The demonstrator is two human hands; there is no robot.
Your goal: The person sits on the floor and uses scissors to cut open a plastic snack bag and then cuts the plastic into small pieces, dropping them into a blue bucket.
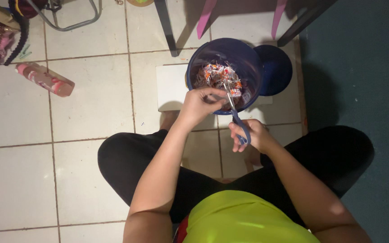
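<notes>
Home interior: pale tiled floor (91, 112), teal rug (365, 67), furniture legs (165, 27), pink bottle (45, 79) lying on tiles, person seated cross-legged.

Blue-handled scissors (238, 118): blades up, tips over the rim of a dark blue bucket (248, 58), handles low, pointing toward the body. Bucket upright on the floor, holding small orange/white wrappers (217, 74), heaped loosely inside.
</notes>
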